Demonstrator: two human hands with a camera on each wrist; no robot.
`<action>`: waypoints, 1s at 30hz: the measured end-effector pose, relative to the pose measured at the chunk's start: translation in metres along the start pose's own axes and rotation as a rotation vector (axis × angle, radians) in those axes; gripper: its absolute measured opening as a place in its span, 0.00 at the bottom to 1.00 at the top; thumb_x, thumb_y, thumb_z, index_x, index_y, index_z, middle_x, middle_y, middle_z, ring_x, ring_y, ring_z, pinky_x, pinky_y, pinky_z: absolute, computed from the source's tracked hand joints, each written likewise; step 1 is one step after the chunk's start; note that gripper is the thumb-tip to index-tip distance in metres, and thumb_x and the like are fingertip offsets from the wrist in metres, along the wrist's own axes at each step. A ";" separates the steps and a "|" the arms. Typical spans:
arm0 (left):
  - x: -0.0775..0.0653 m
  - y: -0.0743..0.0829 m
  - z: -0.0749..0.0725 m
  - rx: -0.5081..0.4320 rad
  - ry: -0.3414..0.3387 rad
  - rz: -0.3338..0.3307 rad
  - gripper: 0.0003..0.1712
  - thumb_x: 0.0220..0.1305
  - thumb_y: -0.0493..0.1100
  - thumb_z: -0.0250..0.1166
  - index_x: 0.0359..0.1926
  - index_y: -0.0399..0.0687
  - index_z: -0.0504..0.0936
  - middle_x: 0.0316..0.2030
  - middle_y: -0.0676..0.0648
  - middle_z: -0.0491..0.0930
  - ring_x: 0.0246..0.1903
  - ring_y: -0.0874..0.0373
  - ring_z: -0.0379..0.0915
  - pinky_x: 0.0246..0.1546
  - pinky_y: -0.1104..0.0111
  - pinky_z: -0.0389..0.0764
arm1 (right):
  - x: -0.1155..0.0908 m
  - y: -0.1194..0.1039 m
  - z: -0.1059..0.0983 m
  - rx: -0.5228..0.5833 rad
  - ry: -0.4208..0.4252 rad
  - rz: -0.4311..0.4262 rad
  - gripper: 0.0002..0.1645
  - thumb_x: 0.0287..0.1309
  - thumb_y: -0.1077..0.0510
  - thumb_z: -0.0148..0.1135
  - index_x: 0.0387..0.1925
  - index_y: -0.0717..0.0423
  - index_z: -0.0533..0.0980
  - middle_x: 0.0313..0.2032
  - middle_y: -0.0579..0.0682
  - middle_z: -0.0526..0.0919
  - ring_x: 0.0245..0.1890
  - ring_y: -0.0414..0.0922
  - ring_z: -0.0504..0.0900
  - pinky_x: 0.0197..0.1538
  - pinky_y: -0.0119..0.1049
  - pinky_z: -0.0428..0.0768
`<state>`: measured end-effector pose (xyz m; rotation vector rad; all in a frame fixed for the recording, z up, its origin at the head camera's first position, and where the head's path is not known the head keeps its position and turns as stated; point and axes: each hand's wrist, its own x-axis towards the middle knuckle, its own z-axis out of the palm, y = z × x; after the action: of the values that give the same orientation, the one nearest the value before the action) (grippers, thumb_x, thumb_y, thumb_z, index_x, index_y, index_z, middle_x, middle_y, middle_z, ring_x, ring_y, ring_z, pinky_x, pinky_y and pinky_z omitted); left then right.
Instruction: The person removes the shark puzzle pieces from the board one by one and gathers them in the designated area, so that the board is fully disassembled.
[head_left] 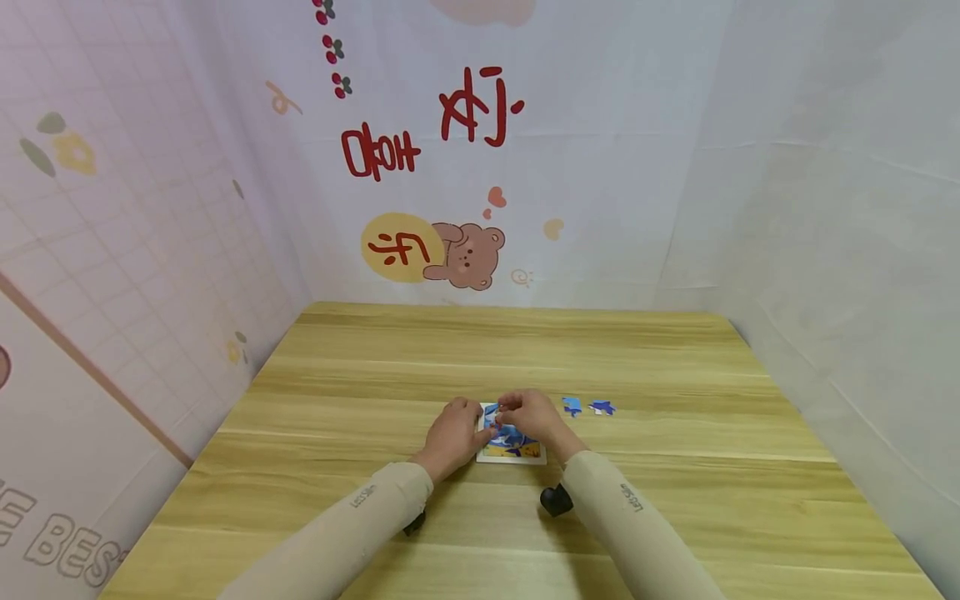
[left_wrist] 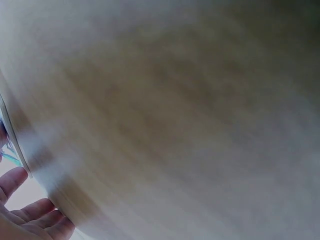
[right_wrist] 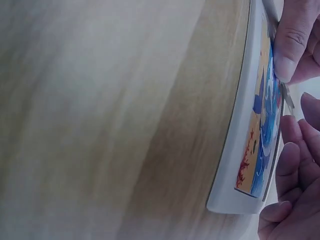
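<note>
A small jigsaw puzzle with a blue sea and yellow sand picture (head_left: pixel 512 451) sits in a white-rimmed tray (head_left: pixel 546 458) on the table. My left hand (head_left: pixel 450 436) lies along the tray's left side, its thumb (right_wrist: pixel 286 67) reaching straight onto the picture. Over the upper part of the puzzle, my right hand (head_left: pixel 531 414) pinches a puzzle piece (right_wrist: pixel 288 99), seen tilted and edge-on in the right wrist view. Its fingers hide some of the picture. The left wrist view catches the left hand (left_wrist: pixel 30 220) beside the tray's edge (left_wrist: pixel 16 142).
Two loose blue puzzle pieces, one light (head_left: pixel 572 406) and one darker (head_left: pixel 602 407), lie right of the tray on the wooden table (head_left: pixel 360 379). A white cloth wall (head_left: pixel 600 167) with printed drawings rises behind. Dark wrist-worn devices (head_left: pixel 556 501) hang under both forearms.
</note>
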<state>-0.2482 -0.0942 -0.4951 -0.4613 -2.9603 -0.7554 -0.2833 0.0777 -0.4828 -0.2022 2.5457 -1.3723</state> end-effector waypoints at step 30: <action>0.003 0.007 -0.005 0.015 -0.013 -0.009 0.22 0.65 0.50 0.68 0.49 0.35 0.79 0.47 0.38 0.76 0.47 0.45 0.75 0.47 0.53 0.78 | 0.003 0.000 -0.025 0.085 -0.023 -0.053 0.23 0.64 0.66 0.63 0.60 0.64 0.76 0.40 0.50 0.82 0.39 0.44 0.79 0.44 0.38 0.79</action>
<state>-0.2493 -0.0894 -0.4870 -0.4545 -2.9794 -0.7328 -0.2930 0.0970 -0.4703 -0.2703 2.4743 -1.4853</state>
